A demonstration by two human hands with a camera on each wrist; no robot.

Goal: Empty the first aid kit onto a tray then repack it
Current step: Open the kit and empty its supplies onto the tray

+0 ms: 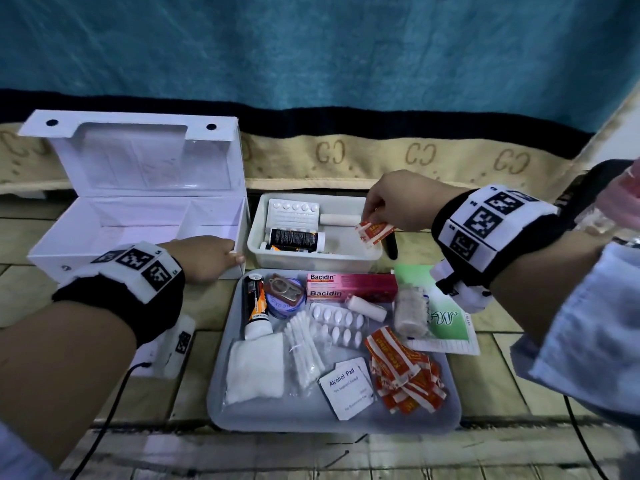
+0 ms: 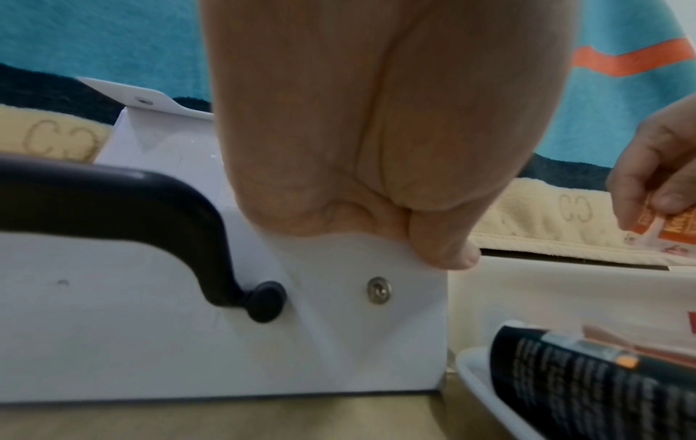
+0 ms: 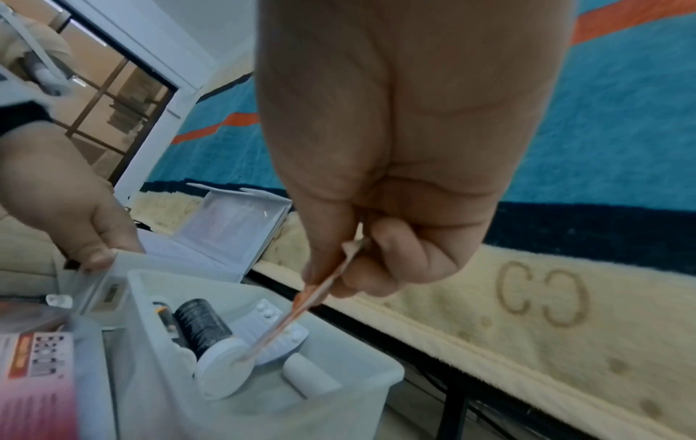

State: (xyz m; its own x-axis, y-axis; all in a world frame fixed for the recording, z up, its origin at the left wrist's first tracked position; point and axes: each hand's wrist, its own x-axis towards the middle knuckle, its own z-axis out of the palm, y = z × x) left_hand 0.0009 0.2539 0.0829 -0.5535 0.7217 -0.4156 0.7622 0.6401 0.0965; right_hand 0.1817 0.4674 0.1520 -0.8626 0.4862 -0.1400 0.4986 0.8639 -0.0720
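The white first aid kit box (image 1: 138, 220) stands open on the left, and its two compartments look bare. My left hand (image 1: 235, 256) grips the box's front right corner (image 2: 414, 268), fingers curled over the top edge. My right hand (image 1: 372, 216) pinches a strip of orange-and-white plasters (image 1: 374, 232) (image 3: 301, 303) over the white inner bin (image 1: 375, 254). In the bin lie a blister pack (image 1: 294, 213), a black bottle (image 1: 294, 239) and a white roll (image 1: 337, 219). The grey tray (image 1: 221, 393) in front carries a Bacidin box (image 1: 349, 287), an alcohol pad (image 1: 348, 384), plasters (image 1: 405, 372), cotton swabs (image 1: 304, 344) and gauze (image 1: 254, 367).
A green-and-white leaflet (image 1: 446, 320) lies under the tray's right edge. A beige mattress edge (image 1: 415, 161) and a blue blanket (image 1: 311, 46) close off the back. A black cable (image 1: 114, 393) runs over the tiled floor at the lower left.
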